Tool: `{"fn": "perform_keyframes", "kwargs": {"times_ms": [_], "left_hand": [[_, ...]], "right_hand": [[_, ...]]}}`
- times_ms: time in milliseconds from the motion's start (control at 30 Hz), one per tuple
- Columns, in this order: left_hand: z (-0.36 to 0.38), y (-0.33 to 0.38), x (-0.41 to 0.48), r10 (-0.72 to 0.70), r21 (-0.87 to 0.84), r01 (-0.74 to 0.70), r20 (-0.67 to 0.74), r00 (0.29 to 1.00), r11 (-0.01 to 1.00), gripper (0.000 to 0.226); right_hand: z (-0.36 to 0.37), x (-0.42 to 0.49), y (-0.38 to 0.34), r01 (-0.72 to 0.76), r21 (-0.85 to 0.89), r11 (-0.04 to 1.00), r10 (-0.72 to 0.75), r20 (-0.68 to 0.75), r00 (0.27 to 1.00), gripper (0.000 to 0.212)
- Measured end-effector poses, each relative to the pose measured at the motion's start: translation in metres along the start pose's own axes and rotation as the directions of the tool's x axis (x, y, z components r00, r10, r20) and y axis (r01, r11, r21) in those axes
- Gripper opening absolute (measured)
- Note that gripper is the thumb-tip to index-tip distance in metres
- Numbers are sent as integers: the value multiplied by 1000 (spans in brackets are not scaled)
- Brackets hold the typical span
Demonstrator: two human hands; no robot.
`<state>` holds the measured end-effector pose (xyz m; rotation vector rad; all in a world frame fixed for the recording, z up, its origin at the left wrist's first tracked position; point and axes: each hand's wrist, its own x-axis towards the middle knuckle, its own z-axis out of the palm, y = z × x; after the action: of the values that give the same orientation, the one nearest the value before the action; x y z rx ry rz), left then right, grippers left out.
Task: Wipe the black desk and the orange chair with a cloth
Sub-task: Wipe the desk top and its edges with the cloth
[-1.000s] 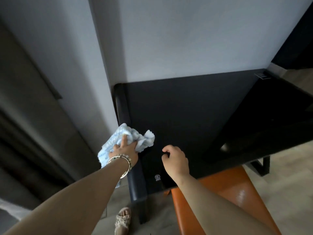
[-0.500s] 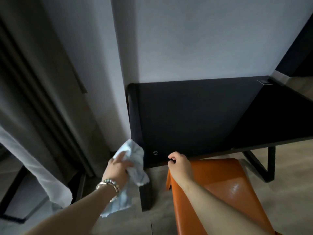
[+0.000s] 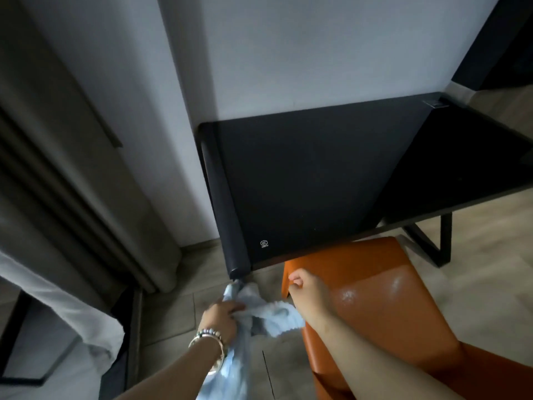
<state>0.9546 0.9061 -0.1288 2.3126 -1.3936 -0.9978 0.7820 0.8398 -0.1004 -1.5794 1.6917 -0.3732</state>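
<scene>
Matte black desk (image 3: 311, 183) with a rounded, padded edge roll, set against a pale wall (image 3: 288, 53). Below the desk's near corner, left hand (image 3: 222, 316) gripping a soft, crumpled pale-blue cloth (image 3: 274, 316), wrapped round the desk leg; beaded bracelets (image 3: 209, 339) at the wrist. Just right of that corner, right hand (image 3: 308, 290) loosely curled on the edge of the glossy orange chair (image 3: 375, 298), smooth like leather, tucked partly under the desk. Wood-grain floor (image 3: 178, 307) beneath.

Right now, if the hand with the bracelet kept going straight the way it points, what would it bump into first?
Probably the black desk: the left hand, gripping the blue cloth, points up toward the desk's near-left corner and leg. Depth is hard to judge from one view.
</scene>
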Motion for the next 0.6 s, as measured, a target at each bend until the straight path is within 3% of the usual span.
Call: {"fn": "perform_keyframes", "kwargs": {"times_ms": [133,333,467,600], "left_hand": [[1,11,8,-72,-223,75,22,997,972,37],[11,15,8,23,-314,29,160,987,949,41],[8,51,0,156,-419,-66,183,971,906,32],[9,99,-16,273,-579,-92,233,933,810,40]], "right_hand": [[11,-13,13,-83,11,997,82,25,996,27],[6,-27,19,-121,39,992,119,51,992,29],[-7,-37,24,-204,283,937,191,74,979,33],[-34,-43,33,-278,576,769,277,92,957,34]]}}
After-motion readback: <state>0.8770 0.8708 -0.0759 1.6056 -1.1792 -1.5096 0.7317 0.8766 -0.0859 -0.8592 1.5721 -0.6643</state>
